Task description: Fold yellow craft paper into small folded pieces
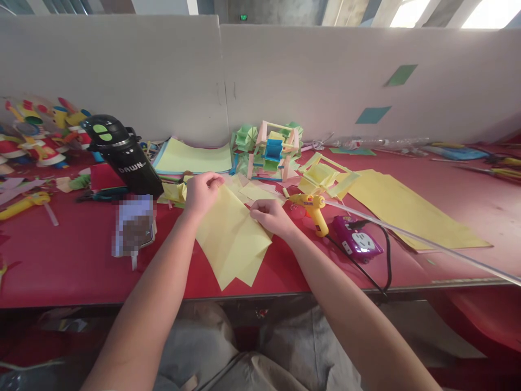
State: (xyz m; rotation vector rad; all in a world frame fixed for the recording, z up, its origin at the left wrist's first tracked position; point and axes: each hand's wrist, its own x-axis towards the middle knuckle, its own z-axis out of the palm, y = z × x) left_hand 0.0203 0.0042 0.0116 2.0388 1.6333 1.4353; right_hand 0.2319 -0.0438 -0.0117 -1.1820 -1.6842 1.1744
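A sheet of yellow paper (pixel 232 233), creased and partly folded, lies between my hands near the front edge of the red table. My left hand (pixel 202 193) is closed on its upper left corner, the fingertips curled at the edge. On its right side my right hand (pixel 272 217) pinches the edge with bent fingers. Just beyond the sheet are pale paper scraps (pixel 260 191). A yellow hot glue gun (pixel 315 209), holding a long clear glue stick (pixel 423 240), lies right of my right hand.
A black bottle (pixel 128 157) and a phone (pixel 136 225) stand to the left. Stick-and-paper wheel models (pixel 273 149) sit at the back. A purple power strip (pixel 358 239) and large yellow sheets (pixel 407 209) lie right. A grey partition (pixel 305 81) closes off the back.
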